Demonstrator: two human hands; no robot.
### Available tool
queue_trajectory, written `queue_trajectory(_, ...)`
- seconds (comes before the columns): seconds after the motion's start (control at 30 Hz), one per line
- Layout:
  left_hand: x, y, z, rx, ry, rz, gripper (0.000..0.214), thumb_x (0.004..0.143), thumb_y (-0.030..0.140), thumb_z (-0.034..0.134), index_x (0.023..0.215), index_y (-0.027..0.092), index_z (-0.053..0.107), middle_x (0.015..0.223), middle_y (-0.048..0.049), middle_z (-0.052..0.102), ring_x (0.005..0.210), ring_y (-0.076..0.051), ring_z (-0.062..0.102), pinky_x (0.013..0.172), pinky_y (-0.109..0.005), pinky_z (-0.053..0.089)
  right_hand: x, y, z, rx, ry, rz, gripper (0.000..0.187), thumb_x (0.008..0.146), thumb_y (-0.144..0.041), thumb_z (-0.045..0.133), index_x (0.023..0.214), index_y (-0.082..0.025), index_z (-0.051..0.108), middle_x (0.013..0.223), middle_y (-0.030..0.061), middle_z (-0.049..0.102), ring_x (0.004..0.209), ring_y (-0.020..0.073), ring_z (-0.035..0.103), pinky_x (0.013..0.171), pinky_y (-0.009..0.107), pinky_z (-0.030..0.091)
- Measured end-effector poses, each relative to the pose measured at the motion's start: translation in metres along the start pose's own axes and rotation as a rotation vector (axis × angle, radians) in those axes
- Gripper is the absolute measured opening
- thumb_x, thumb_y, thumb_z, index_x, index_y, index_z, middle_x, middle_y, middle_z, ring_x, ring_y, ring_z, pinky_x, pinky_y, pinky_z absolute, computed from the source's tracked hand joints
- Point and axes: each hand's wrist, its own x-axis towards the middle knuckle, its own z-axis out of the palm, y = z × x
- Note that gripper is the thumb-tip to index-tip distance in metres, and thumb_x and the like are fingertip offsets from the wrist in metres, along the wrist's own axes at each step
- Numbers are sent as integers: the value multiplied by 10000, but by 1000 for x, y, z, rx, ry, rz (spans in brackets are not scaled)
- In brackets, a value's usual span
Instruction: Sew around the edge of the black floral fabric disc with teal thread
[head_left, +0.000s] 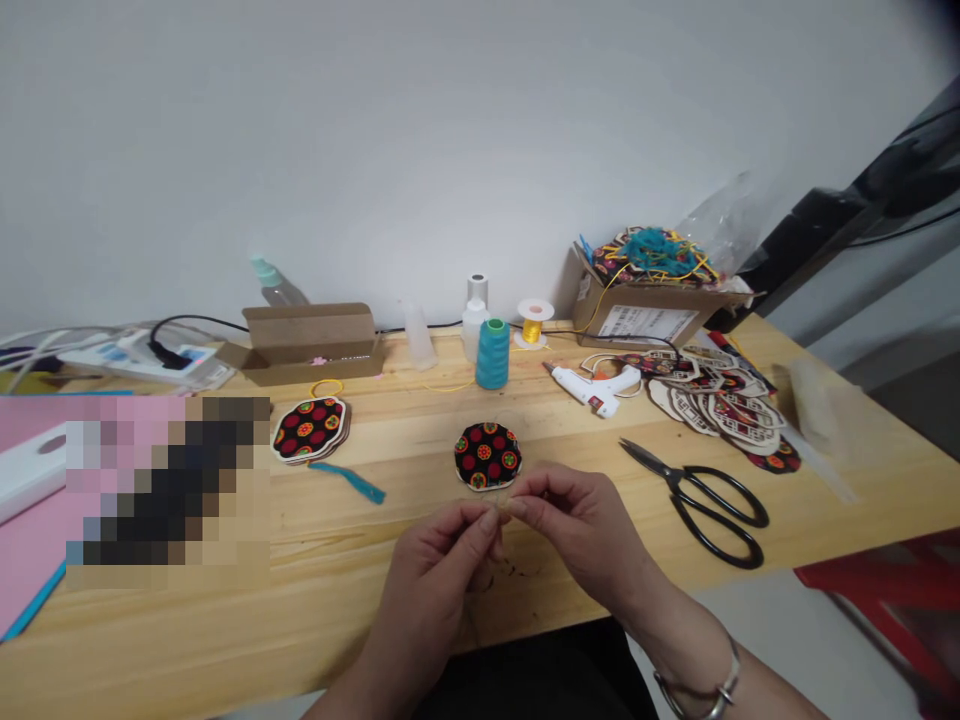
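Observation:
In front of me on the wooden table lies a black patterned fabric piece with a pale edge. Just below it, my left hand and my right hand meet with thumbs and forefingers pinched. A very thin thread seems to run between the fingertips, close to the piece's lower edge; its ends are hard to make out. A stack of similar patterned pieces with a yellow loop sits to the left. Beside that stack is a teal tassel. Black-handled scissors lie spread to the right.
Along the back stand an opened brown box, a teal thread cone, a yellow cord spool and a white glue gun. Cut-out wooden pieces heap up at right, before a full cardboard box.

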Motion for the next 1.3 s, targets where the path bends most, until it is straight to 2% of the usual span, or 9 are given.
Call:
queue_trajectory(0.13,-1,2,-1,38,4,21,183,749,326,615,654,176,659,579,14,509,516,-91,384,460,-202,283,4,-2,1,-30,12,-5,73,681,-211,638,624,-165,639,581,-26,591,578,100,512,565,216,399)
queue_trajectory(0.43,0,1,-3,112,19,25,186,757,327,610,654,179,653,558,31,476,515,-86,367,466,-202,277,7,0,3,-71,16,14,107,698,-251,623,653,-156,647,602,-13,591,586,106,488,575,231,388)
queue_trajectory(0.53,1,0,-3,79,12,17,167,766,319,606,683,184,658,571,35,478,520,-81,374,473,-198,284,7,2,2,-52,38,28,173,742,-301,594,694,-153,669,617,-1,591,599,110,492,592,240,390)
queue_trajectory(0.7,2,0,-2,68,10,25,170,774,316,600,680,185,652,580,35,486,529,-79,383,482,-194,293,5,11,-1,89,91,69,334,802,-423,520,760,-143,696,620,7,552,526,78,421,504,219,328)
queue_trajectory(0.97,0,-2,-5,153,20,81,210,782,311,583,629,172,621,564,33,473,541,-91,375,500,-203,295,2,17,-2,250,-3,226,287,714,-407,642,786,-137,709,563,-14,522,493,54,361,471,209,242)
queue_trajectory(1.13,1,1,-3,209,21,91,206,785,313,576,639,176,627,557,35,467,532,-93,373,490,-201,292,2,14,0,257,-63,267,238,618,-337,725,790,-173,731,605,-7,602,530,63,407,536,225,305)
queue_trajectory(1.3,0,1,-3,243,7,116,171,785,306,580,692,187,659,564,36,472,540,-96,388,501,-203,301,2,11,1,264,-103,260,209,594,-313,737,763,-189,728,696,8,656,593,86,481,598,242,356)
